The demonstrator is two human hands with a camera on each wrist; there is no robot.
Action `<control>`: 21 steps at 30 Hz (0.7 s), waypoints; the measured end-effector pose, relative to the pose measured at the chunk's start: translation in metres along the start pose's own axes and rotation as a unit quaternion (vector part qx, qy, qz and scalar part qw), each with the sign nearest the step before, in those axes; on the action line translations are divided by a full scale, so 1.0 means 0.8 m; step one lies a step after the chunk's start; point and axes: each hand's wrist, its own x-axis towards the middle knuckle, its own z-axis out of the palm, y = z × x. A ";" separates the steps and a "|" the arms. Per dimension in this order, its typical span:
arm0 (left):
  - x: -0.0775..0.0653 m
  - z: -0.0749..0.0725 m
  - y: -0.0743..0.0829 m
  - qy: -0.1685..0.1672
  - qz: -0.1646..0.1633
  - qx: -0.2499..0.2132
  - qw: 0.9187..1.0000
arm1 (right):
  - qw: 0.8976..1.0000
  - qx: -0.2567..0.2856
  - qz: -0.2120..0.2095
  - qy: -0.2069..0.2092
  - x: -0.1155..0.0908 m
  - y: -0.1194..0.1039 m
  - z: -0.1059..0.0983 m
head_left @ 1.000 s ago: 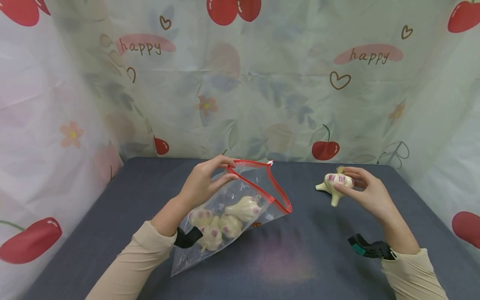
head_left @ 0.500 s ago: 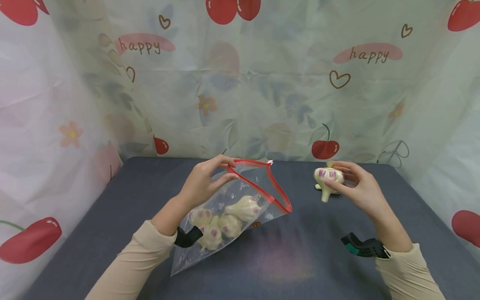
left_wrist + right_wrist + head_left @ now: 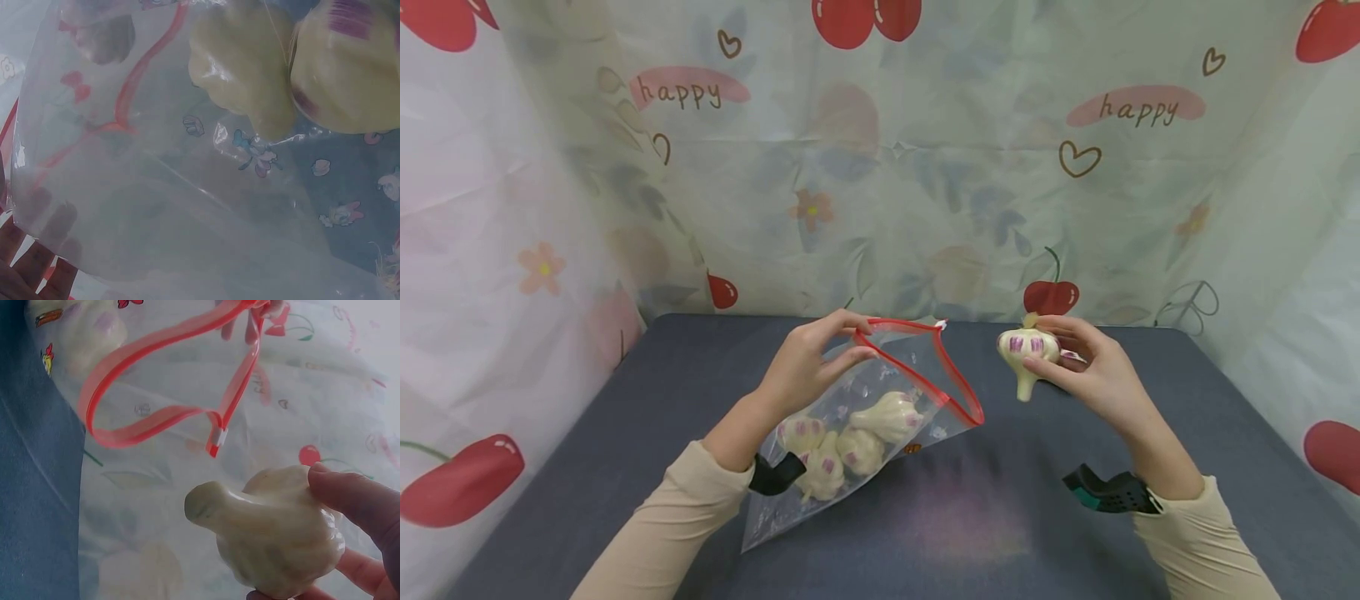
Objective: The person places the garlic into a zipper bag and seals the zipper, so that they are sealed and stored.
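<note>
My left hand (image 3: pixel 808 362) pinches the red rim (image 3: pixel 917 375) of a clear zip bag (image 3: pixel 842 396), whose mouth gapes toward the right. Several garlic bulbs (image 3: pixel 887 417) with purple marks lie inside it, also pressed against the film in the left wrist view. To the right of the mouth, my right hand (image 3: pixel 1093 367) holds another garlic bulb (image 3: pixel 1028 350) between thumb and fingers, stem pointing down. The right wrist view shows this bulb's stem end (image 3: pixel 203 503) facing the bag's opening. Mostly hidden behind the right hand, a further garlic bulb (image 3: pixel 1072 357) shows on the table.
A dark grey table (image 3: pixel 685 375) lies beneath everything. Patterned white cloth (image 3: pixel 925 208) with cherries, hearts and writing hangs at the back and both sides. A white slider (image 3: pixel 942 324) sits on the bag's red zip. Black wrist straps (image 3: pixel 1108 492) are on both arms.
My right hand has moved left with its garlic bulb, toward the bag's mouth, uncovering part of the bulb behind. The left hand and the bag have stayed still.
</note>
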 end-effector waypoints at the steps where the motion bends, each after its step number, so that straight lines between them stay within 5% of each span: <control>1: 0.000 0.000 0.000 0.000 0.001 -0.001 1.000 | 1.000 0.004 -0.005 -0.002 0.000 -0.001 0.001; 21: -0.001 -0.001 0.000 -0.001 -0.002 -0.001 1.000 | 0.997 0.050 -0.055 -0.027 0.007 -0.021 0.024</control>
